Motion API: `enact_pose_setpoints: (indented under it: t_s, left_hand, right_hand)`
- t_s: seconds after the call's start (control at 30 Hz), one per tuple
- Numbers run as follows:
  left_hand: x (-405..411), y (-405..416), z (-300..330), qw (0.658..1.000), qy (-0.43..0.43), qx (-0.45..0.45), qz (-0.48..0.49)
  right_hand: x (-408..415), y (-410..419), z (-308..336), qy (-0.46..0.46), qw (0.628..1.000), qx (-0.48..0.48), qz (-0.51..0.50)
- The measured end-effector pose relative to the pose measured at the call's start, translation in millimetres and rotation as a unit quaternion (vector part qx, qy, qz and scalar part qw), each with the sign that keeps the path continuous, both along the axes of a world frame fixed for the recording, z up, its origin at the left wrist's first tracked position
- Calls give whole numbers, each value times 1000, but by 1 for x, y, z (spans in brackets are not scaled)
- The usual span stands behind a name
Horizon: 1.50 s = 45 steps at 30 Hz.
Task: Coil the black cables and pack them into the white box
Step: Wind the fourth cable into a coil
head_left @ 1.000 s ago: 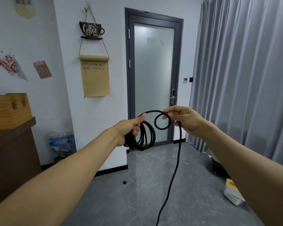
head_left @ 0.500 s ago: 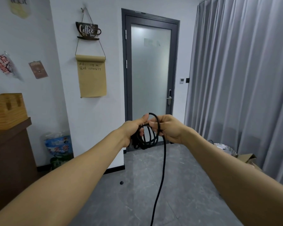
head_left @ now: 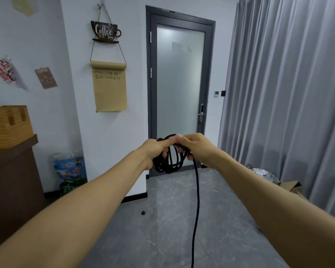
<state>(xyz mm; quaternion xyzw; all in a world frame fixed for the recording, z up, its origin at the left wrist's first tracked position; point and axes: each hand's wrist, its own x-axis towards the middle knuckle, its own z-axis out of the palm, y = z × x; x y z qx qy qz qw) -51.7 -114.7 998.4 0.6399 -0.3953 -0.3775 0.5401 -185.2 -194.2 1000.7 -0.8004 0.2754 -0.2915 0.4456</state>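
A black cable [head_left: 196,200] is partly wound into a coil of several loops [head_left: 169,163] held out in front of me at chest height. My left hand [head_left: 156,150] grips the coil at its left side, thumb on top. My right hand [head_left: 195,147] is pressed against the coil's right side and pinches the cable where the loose length leaves it. That loose length hangs straight down from my right hand to the bottom edge of the view. The white box is out of sight.
A frosted glass door [head_left: 179,84] stands ahead, grey curtains [head_left: 288,93] to the right. A brown counter [head_left: 12,180] with a wooden block is at left. A cardboard box [head_left: 292,187] and a round metal object [head_left: 263,174] lie by the curtain. A small black object [head_left: 143,212] sits on the grey floor.
My right hand carried a fresh loop leftward and brought it onto the coil in my left hand; the two hands now touch. The view has swung slightly to the right.
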Motion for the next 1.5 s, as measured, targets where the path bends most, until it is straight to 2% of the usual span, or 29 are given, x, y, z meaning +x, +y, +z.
enact_pose_setpoints:
  t_s: [0.17,0.27,0.37,0.43,0.53,0.6,0.83,1.03,1.2,1.33,1.5]
  left_hand:
    - [2,5,6,996,61,-12,-66]
    - [4,3,6,994,78,-33,-67]
    - [5,0,4,987,115,-76,-89]
    - [4,-1,3,979,133,-84,-126]
    - [4,0,3,969,148,-54,-189]
    - [7,2,3,964,148,-32,-218]
    - [9,1,-8,979,53,-55,-189]
    - [8,4,-13,985,54,-82,-140]
    - [13,-1,-19,991,12,-123,-56]
    - [13,-3,-19,983,107,-144,-40]
    - [15,-2,-16,966,197,-153,-72]
  right_hand:
    - [-1,-5,-7,14,985,-166,-33]
    - [3,-4,-7,17,977,-207,-45]
    - [2,-6,-5,70,979,-182,-60]
    - [-1,-6,-3,99,989,-112,-22]
    - [-5,-6,-6,61,994,0,87]
    - [-6,-5,-8,20,991,25,129]
    - [-1,-3,-6,53,994,-60,69]
    - [9,-3,-12,48,995,-79,20]
    - [19,0,-11,47,995,-89,-14]
    - [25,3,-9,31,997,-70,-25]
    - [27,7,-11,-4,998,-52,-25]
